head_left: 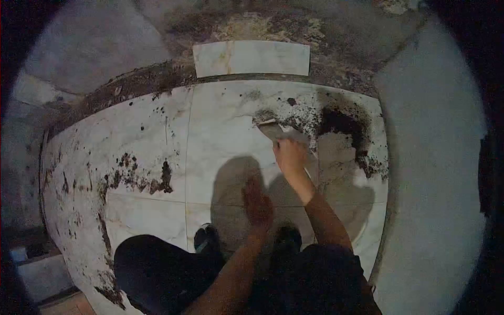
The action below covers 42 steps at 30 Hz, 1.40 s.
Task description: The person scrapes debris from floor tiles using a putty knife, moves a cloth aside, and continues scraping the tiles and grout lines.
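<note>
My right hand (291,156) is closed around a flat grey scraper (270,130). The scraper's front edge rests on the white marbled floor tiles (226,131), beside a patch of dark dirt (340,122). Wet-looking crumbs of the dirt spread between the scraper and the right side of the tiles. My left hand (257,202) hangs in shadow above the tiles, fingers stretched out and holding nothing. Most of the scraper's grip is hidden under my right hand.
A loose strip of marbled tile (252,59) lies beyond the tiled floor's far edge, on rough, dirty ground. More dark dirt (139,176) is smeared across the left tiles. A grey wall (430,173) stands along the right. My shoe (206,237) is below my left hand.
</note>
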{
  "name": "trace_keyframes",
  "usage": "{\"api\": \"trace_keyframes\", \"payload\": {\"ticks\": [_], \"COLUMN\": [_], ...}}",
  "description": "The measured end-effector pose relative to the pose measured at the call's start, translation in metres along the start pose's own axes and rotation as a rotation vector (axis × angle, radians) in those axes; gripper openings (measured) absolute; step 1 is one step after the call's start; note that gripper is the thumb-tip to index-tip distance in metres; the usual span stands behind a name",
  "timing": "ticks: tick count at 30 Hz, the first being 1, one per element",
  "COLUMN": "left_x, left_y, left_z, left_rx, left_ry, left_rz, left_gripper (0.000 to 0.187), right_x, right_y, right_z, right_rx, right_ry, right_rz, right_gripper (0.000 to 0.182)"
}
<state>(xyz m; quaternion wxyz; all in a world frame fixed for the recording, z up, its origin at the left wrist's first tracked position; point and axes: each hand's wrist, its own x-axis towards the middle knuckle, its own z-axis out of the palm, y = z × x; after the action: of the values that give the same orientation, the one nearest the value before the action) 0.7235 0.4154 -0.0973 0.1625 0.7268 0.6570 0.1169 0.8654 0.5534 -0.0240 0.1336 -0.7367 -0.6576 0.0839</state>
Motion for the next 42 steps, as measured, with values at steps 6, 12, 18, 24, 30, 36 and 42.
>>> {"api": "trace_keyframes", "payload": {"ticks": [6, 12, 18, 24, 30, 36, 42], "left_x": [0.028, 0.048, 0.055, 0.061, 0.062, 0.065, 0.066], "left_y": [0.000, -0.045, -0.055, -0.045, -0.053, -0.043, -0.046], "left_z": [-0.028, 0.024, -0.012, -0.041, -0.024, -0.031, -0.036], "left_rx": [-0.339, -0.032, 0.058, -0.067, 0.051, 0.088, 0.014], "left_ry": [0.171, 0.371, 0.392, 0.269, 0.263, 0.229, 0.180], "left_rz": [-0.063, -0.108, -0.262, -0.357, -0.334, -0.373, -0.390], "left_gripper": [0.065, 0.057, 0.056, 0.060, 0.059, 0.056, 0.058], "right_x": [-0.168, -0.134, 0.069, -0.051, -0.035, 0.188, 0.082], "right_y": [0.024, 0.057, 0.046, 0.034, 0.016, 0.011, -0.002], "right_z": [-0.087, -0.043, -0.006, -0.075, -0.029, 0.033, -0.068], "right_rx": [-0.332, -0.268, -0.308, -0.271, -0.298, -0.507, -0.275], "right_ry": [-0.221, -0.133, -0.159, -0.407, -0.210, -0.018, -0.231], "right_rz": [0.110, 0.123, 0.143, 0.174, -0.018, -0.209, -0.147], "right_gripper": [0.023, 0.024, 0.032, 0.035, 0.023, 0.029, 0.035]}}
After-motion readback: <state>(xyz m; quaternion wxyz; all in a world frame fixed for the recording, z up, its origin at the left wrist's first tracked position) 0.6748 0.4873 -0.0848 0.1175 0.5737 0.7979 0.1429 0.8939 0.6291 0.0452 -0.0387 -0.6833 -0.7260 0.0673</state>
